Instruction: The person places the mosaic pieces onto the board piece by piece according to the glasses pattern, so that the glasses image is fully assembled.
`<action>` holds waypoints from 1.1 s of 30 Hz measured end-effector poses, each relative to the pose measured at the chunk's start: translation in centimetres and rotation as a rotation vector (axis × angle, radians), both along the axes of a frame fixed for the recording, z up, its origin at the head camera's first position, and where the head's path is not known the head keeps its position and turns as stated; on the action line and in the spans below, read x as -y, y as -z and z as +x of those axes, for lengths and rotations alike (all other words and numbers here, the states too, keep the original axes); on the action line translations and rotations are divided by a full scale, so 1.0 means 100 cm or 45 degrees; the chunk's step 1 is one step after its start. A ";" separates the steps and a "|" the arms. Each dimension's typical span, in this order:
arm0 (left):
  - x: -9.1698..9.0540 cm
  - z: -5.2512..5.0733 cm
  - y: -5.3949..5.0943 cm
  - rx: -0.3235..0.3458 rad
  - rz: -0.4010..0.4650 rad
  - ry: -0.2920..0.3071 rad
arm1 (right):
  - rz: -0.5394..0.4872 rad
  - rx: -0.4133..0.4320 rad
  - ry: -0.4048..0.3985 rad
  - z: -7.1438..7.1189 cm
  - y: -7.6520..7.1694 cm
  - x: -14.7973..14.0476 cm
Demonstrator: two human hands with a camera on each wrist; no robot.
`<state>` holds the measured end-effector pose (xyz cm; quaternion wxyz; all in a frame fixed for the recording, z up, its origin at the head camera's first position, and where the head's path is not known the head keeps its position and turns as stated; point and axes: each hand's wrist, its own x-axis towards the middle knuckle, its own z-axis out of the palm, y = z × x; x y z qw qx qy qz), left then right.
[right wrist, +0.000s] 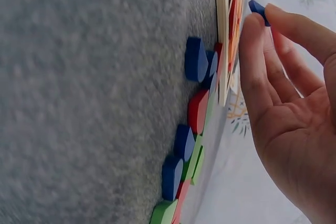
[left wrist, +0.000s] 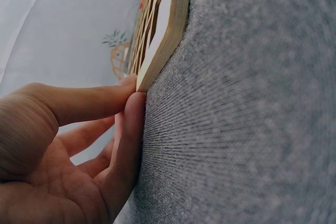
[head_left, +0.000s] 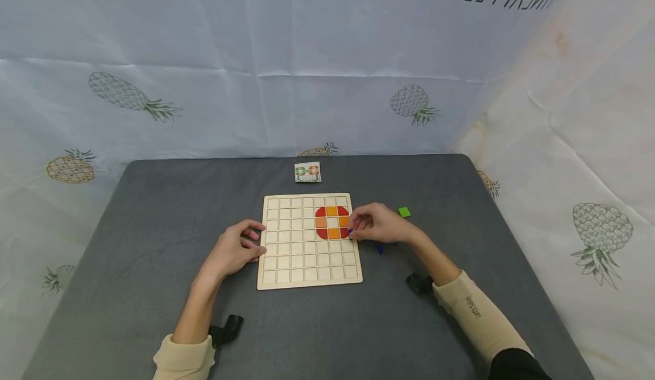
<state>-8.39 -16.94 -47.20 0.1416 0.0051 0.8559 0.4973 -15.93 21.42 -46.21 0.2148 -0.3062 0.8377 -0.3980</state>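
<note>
A wooden grid board (head_left: 289, 255) lies on the dark table, with a ring of red and orange pieces (head_left: 332, 233) in its upper right cells. My left hand (head_left: 232, 252) is at the board's left edge; in the left wrist view, the thumb and a finger of this hand (left wrist: 79, 145) touch its corner. Between thumb and forefinger my right hand (head_left: 384, 223) pinches a small blue piece (right wrist: 258, 12), held at the board's right edge. The right wrist view shows this hand (right wrist: 294, 82) raised above the table surface.
Beside the board's right edge lie several loose pieces: blue (right wrist: 196, 60), red (right wrist: 198, 111) and green (right wrist: 164, 212). A green square (head_left: 404, 212) lies right of my right hand. A small patterned card (head_left: 307, 172) is behind the board.
</note>
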 end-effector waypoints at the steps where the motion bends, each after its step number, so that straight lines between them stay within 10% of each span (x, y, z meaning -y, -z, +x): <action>1: 0.000 0.000 0.000 0.000 0.000 0.000 | 0.002 0.012 -0.015 0.001 0.001 0.001; 33: 0.001 -0.001 0.002 -0.015 -0.002 0.000 | 0.111 -0.046 -0.023 0.009 -0.007 -0.001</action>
